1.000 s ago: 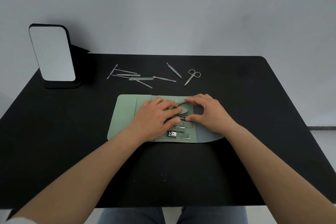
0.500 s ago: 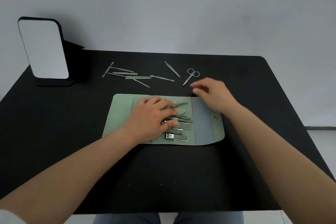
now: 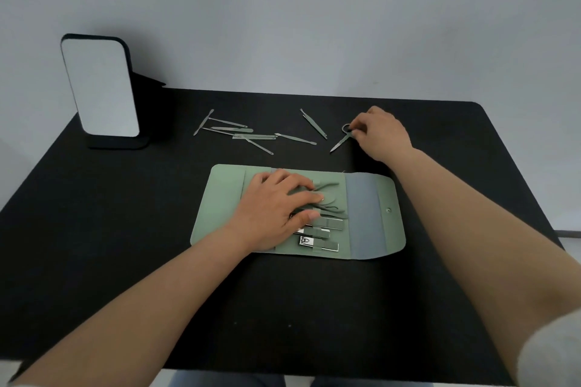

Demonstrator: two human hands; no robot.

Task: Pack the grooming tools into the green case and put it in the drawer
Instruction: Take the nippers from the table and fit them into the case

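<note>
Scissors on bench, beyond green case | right hand fingers pinching the handle loop — lift cleanly, blades away | left hand spread flat, pinning case.

Worktop: matt black. Green case: smooth matt, leather-like, grey lining. Clippers inside it: glossy metal. Scissors beyond case: dull metal.

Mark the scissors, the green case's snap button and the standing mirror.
scissors (image 3: 342, 140), head view, on the closed blades.
snap button (image 3: 388, 210), head view, on its centre.
mirror (image 3: 100, 88), head view, on the glass face.
</note>
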